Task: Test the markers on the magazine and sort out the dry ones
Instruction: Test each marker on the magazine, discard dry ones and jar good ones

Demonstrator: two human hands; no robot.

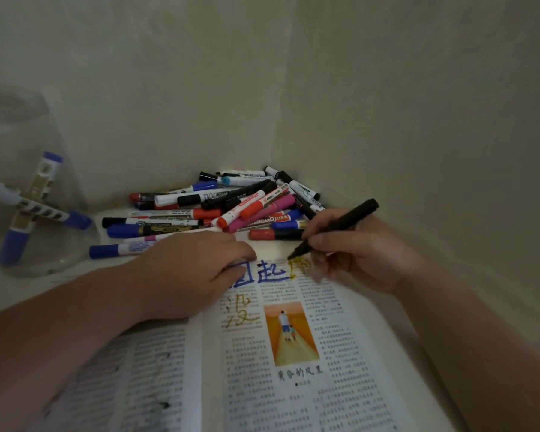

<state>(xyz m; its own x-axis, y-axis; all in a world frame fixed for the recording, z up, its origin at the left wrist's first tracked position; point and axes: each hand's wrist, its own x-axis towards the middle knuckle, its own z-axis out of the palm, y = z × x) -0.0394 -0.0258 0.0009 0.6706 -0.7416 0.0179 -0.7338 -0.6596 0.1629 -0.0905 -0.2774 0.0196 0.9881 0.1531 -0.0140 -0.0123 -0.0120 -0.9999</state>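
Note:
An open magazine (293, 369) lies in front of me on the table. My right hand (356, 254) grips a black marker (340, 226), its tip touching the top of the right page where yellow strokes sit beside blue handwritten characters. My left hand (194, 269) lies palm down on the top of the magazine with its fingers curled, and I cannot tell whether anything is in it. A pile of several markers (231, 207) in red, blue, black and pink lies in the corner behind the magazine.
A clear glass bowl (28, 260) at the left holds several blue-capped markers (32, 210). Pale walls meet in a corner right behind the pile and close off the right side.

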